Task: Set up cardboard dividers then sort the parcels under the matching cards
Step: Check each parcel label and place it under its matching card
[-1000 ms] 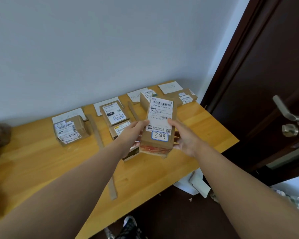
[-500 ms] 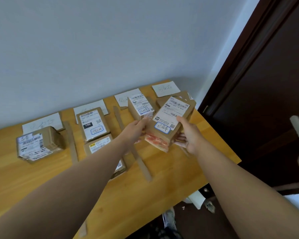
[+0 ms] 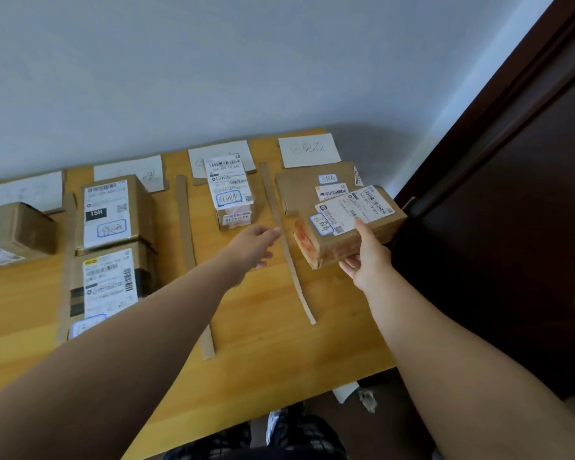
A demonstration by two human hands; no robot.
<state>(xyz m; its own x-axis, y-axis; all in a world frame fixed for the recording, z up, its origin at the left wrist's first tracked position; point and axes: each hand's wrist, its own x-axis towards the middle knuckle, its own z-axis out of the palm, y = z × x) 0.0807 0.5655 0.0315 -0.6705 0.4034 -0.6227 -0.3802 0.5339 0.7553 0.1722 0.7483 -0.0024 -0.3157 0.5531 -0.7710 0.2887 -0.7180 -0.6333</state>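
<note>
My right hand (image 3: 365, 257) grips a brown parcel (image 3: 349, 224) with a white shipping label, thumb on top and fingers beneath. It hovers in the rightmost column, over the front of a flat brown parcel (image 3: 312, 187) that lies below a white card (image 3: 309, 150). My left hand (image 3: 256, 245) is off the parcel, fingers relaxed, just left of a thin cardboard divider strip (image 3: 287, 250). Other white cards (image 3: 219, 157) lie along the wall, each with a parcel such as the upright box (image 3: 231, 194) below it.
The wooden table (image 3: 263, 343) ends at the right beside a dark door (image 3: 512, 227). Two parcels (image 3: 112, 210) fill the second column and one box (image 3: 14, 234) sits at far left. More divider strips (image 3: 186, 234) separate the columns.
The parcel moved right into the last column. My left hand let go of it and now hovers beside the divider strip; only my right hand holds it.
</note>
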